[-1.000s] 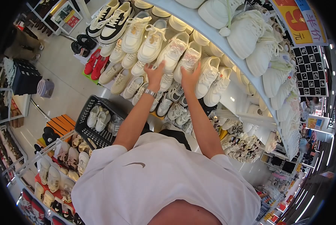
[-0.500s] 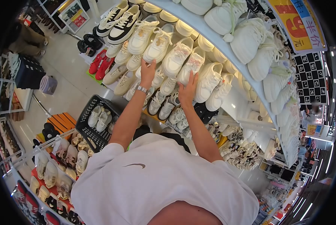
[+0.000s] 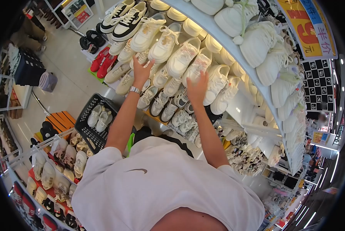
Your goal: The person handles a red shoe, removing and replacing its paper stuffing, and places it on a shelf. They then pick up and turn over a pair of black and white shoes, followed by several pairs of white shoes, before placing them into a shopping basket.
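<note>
Left hand (image 3: 141,73) spreads near cream sneakers (image 3: 161,49); basket (image 3: 88,138) holds white shoes (image 3: 102,121).

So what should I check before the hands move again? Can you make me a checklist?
1. Left hand empty: ok, its fingers are spread and hold nothing.
2. Right hand off the pink-trimmed shoes: cannot tell, its fingers are blurred in front of one.
3. Pink-trimmed shoes side by side: ok.
4. Lots of room around them: not ok, other shoes sit close on both sides.
5. Watch on the left wrist: ok.
6. Basket in view: ok, with pale shoes in it.
</note>
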The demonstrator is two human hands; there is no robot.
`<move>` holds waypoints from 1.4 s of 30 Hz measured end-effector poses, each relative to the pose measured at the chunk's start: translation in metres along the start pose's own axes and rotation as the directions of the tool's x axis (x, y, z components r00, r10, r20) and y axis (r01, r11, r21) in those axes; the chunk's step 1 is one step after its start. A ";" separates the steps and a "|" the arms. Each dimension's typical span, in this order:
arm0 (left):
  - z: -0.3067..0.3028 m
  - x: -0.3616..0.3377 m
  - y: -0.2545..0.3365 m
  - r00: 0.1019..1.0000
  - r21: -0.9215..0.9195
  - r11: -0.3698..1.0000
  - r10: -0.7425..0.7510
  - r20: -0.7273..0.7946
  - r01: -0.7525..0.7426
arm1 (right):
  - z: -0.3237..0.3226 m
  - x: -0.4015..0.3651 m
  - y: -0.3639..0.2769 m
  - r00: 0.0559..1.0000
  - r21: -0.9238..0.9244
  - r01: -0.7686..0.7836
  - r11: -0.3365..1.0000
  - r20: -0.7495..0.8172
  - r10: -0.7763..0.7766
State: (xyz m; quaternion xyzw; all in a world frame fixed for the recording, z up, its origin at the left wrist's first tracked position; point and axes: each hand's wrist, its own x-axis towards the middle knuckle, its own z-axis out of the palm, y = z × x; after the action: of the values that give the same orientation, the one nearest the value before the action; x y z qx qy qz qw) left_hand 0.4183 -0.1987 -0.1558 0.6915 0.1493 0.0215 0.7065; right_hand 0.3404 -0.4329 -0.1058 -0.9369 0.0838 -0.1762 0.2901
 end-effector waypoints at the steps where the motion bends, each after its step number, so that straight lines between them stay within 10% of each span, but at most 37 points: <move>1: -0.004 0.000 -0.003 0.993 0.130 0.989 0.078 -0.090 -0.066 | -0.005 0.010 0.004 0.997 0.024 0.059 0.998 -0.059 -0.057; 4: -0.018 0.013 0.001 0.883 0.503 0.785 0.463 -0.085 -0.363 | -0.013 0.056 0.023 0.994 0.211 0.041 0.977 -0.110 -0.018; 7: -0.020 0.026 0.015 0.864 0.515 0.726 0.501 0.060 -0.457 | -0.024 0.108 0.020 0.992 0.328 -0.099 0.940 -0.044 0.120; 12: -0.012 0.022 0.016 0.909 0.589 0.729 0.416 0.025 -0.349 | -0.019 0.159 0.030 0.955 -0.185 0.207 0.961 -0.175 -0.240; 24: -0.020 0.038 0.000 0.887 0.438 0.789 0.460 0.041 -0.430 | -0.010 0.172 0.022 0.982 -0.082 0.121 0.989 -0.137 -0.132; 27: -0.021 0.061 -0.023 0.902 0.326 0.881 0.406 -0.151 -0.342 | -0.011 0.132 0.030 0.985 -0.012 0.111 0.994 -0.128 -0.112; 36: -0.030 0.071 -0.019 0.871 0.498 0.777 0.484 -0.084 -0.384 | -0.014 0.002 0.000 0.928 -0.022 0.274 0.961 0.270 -0.258; 42: -0.060 -0.040 -0.035 0.985 0.472 0.871 0.172 -0.030 -0.138 | -0.005 0.000 0.023 0.896 -0.010 0.386 0.922 0.242 -0.372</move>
State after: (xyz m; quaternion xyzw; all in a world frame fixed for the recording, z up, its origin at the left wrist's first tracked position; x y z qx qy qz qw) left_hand 0.3601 -0.1517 -0.1828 0.8500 0.1191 0.0657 0.5089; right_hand 0.3368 -0.4545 -0.1149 -0.9575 -0.1303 -0.1144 0.2306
